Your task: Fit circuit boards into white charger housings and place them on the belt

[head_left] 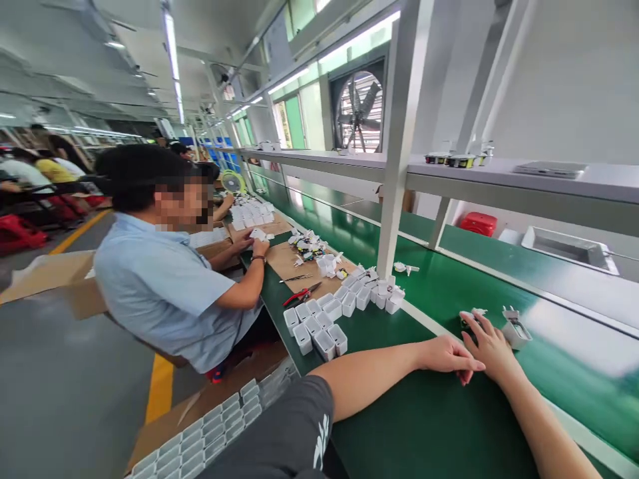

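OK so the right hand (494,344) is resting over a small part (468,324) on the green belt (449,286), fingers spreading apart across its top. Can't tell if they're actually gripping it, since the hand is hiding most of the thing. A white case (516,334) is standing just right of that hand. The left hand (446,354) is hanging right by it on the left side, fingers curling close together; can't tell whether they're pinching anything.

Farther left, a bunch of white boxes (319,324) is crowding the table (424,426), with red pliers (302,295) lying just beside them. A person (170,286) in a blue shirt is sitting at the left, holding a white piece (258,234). More boxes (200,439) are lining up in rows near left, and a big fan (358,113) is standing out at the far side.
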`<state>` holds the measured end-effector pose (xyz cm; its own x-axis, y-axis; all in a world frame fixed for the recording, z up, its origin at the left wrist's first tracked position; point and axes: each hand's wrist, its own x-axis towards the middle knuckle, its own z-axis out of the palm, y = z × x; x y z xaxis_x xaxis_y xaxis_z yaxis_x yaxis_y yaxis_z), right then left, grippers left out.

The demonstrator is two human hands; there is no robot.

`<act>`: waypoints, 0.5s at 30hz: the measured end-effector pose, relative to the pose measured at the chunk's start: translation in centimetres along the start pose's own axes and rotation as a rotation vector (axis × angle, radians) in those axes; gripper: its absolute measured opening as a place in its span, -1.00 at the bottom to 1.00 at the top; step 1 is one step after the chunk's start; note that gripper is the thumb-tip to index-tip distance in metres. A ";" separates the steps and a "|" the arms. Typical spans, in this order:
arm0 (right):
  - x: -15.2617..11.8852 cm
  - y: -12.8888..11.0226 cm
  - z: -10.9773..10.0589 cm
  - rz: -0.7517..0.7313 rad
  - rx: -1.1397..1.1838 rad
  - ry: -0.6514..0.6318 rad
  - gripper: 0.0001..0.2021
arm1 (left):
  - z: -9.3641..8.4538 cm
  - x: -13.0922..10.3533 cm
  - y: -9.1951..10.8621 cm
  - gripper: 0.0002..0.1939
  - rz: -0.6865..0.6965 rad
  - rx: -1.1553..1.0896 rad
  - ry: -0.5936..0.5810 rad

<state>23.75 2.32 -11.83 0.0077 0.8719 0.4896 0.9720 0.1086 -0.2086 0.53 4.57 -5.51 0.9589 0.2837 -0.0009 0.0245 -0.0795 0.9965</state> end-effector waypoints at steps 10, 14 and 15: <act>0.4 1.7 -0.2 -0.185 0.210 0.215 -0.68 | 0.2 0.7 -0.1 -0.43 -0.027 0.078 -0.058; 0.4 0.5 -1.4 -0.129 0.291 0.330 -0.57 | -0.3 1.1 -0.2 -0.52 -0.011 0.093 -0.083; 0.3 0.1 -1.7 -0.109 0.324 0.357 -0.54 | -0.3 0.9 -0.1 -0.55 -0.008 0.104 -0.088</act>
<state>24.30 1.75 -10.24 0.0452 0.6356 0.7707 0.8491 0.3821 -0.3648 1.32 5.11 -5.62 0.9795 0.2002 -0.0204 0.0568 -0.1778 0.9824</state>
